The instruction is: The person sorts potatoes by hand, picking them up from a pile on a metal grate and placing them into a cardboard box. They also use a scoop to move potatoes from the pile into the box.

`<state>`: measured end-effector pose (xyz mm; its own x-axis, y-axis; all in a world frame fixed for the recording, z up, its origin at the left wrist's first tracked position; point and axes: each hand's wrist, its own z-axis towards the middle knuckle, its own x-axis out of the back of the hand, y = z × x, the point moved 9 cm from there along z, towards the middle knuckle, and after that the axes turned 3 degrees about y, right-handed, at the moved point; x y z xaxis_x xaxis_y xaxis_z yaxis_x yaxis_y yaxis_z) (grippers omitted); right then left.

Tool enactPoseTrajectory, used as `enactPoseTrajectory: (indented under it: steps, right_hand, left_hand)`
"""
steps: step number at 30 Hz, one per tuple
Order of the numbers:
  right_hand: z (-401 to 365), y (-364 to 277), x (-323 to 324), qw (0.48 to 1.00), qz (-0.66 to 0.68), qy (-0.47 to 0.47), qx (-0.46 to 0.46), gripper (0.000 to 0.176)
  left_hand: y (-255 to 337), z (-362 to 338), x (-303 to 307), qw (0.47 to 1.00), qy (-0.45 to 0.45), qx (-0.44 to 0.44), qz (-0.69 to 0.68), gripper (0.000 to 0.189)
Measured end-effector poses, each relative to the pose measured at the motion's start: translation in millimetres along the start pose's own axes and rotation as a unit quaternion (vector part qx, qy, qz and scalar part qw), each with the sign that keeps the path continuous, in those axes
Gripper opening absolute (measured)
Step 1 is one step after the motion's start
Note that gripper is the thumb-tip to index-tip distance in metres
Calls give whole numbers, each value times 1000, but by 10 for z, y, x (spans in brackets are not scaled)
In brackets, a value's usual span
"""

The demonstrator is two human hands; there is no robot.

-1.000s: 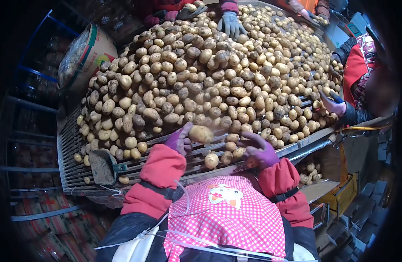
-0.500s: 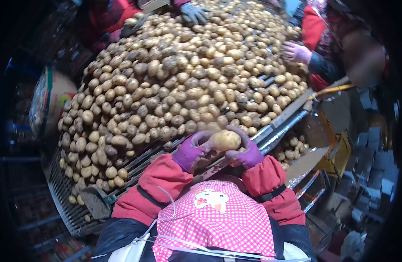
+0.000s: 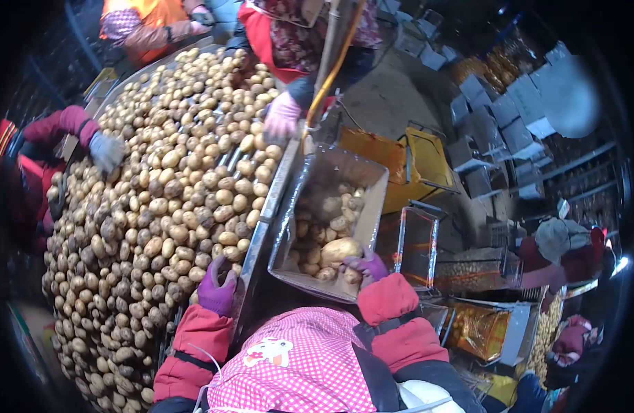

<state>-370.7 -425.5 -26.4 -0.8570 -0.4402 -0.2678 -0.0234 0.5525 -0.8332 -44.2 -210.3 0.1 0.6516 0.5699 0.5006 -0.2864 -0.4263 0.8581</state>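
My right hand (image 3: 369,267), in a purple glove, is closed round a large pale potato (image 3: 340,252) over a lined cardboard box (image 3: 379,199) that has several potatoes inside. My left hand (image 3: 218,288), also purple-gloved, rests at the near edge of the sorting table, beside the metal rail (image 3: 267,206). Its thumb and fingers are apart and nothing shows between them. A big heap of potatoes (image 3: 158,206) covers the slatted table to the left of the rail.
Co-workers' gloved hands touch the heap at left (image 3: 107,151) and near the rail (image 3: 282,115). A pole with an orange cable (image 3: 330,65) rises by the box. Yellow crates (image 3: 430,158), a wire frame (image 3: 416,248) and stacked cartons (image 3: 513,110) stand right; more people are at far right.
The view has swung right. Both my hands were together at the potato; now my right hand has carried it over the box, and my left has let go and moved to the table edge.
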Motion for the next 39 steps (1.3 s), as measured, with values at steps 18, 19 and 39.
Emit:
enactPoseTrajectory:
  steps: [18, 19, 39]
  right_hand:
    - [-409, 523, 1922, 835, 430, 345, 10, 41]
    - [-340, 643, 2054, 835, 439, 330, 5, 39]
    - [900, -251, -3418, 597, -640, -204, 438, 65]
  left_hand:
    - [-8, 13, -27, 997, 46, -54, 16, 35]
    - [1, -3, -34, 994, 45, -86, 47, 35]
    - [-885, -893, 2827, 823, 341, 31, 453, 53]
